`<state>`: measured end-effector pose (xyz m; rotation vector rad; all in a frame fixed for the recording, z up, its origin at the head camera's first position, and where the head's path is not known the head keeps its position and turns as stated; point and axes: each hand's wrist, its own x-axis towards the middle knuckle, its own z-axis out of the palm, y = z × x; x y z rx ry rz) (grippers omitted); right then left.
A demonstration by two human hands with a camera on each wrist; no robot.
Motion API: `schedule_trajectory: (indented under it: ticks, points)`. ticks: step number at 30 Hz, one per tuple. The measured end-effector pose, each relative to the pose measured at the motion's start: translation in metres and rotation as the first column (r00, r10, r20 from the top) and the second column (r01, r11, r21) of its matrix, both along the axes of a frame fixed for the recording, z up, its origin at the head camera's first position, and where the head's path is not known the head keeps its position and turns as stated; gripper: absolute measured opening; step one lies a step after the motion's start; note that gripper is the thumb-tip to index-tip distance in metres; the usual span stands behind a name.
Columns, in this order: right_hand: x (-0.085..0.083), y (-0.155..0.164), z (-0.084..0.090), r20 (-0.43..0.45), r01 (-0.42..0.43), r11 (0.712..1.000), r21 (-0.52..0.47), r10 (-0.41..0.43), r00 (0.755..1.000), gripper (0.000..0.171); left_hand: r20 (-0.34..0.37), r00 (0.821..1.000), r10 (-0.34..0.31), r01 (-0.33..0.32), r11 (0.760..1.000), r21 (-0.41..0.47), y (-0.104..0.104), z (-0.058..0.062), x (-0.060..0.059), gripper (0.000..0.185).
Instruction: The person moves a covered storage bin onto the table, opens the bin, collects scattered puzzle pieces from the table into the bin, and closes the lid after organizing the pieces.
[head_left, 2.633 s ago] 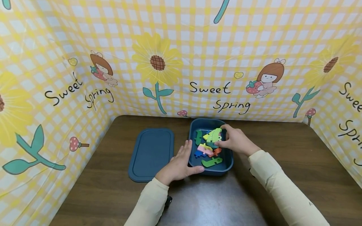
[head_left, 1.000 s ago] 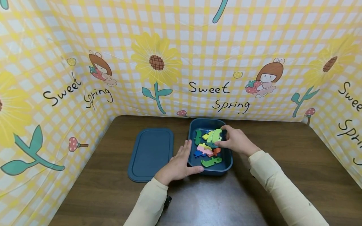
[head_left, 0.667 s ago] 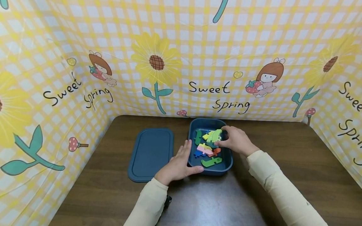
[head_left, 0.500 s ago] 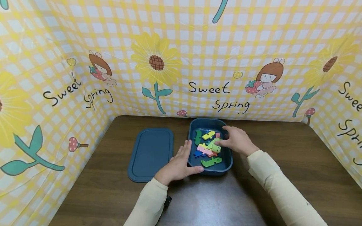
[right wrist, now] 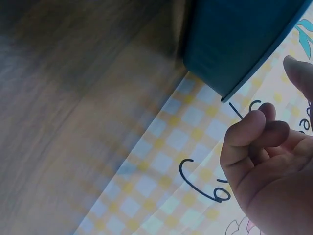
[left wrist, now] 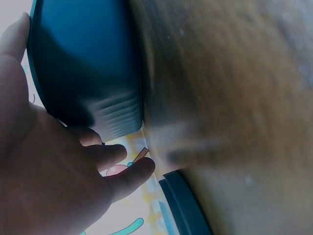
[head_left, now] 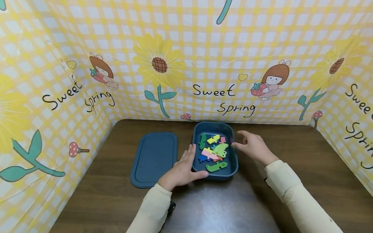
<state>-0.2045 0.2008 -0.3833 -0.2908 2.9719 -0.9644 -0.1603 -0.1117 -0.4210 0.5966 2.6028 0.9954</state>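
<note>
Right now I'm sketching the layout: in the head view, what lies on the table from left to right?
Blue lid → left hand → blue tray holding coloured puzzle pieces → right hand.

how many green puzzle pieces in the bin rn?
3 show: dark green by the bin's left wall, light green mid-right, green at the near end. The pile may hide more.
</note>
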Motion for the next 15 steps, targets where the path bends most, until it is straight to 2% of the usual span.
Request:
schedule_trajectory:
  ticks: [8,15]
  points:
    - [0.019,0.007,-0.001,-0.048,-0.033,0.999,-0.002,0.033,0.998,0.06,0.01,1.0,-0.003,0.003,1.0,0.022,0.001,0.0,0.0,0.113]
    - [0.035,0.003,-0.001,-0.078,-0.095,0.994,-0.051,0.091,0.993,0.042,0.01,1.0,0.015,-0.015,1.0,0.01,0.0,-0.001,0.0,0.112]
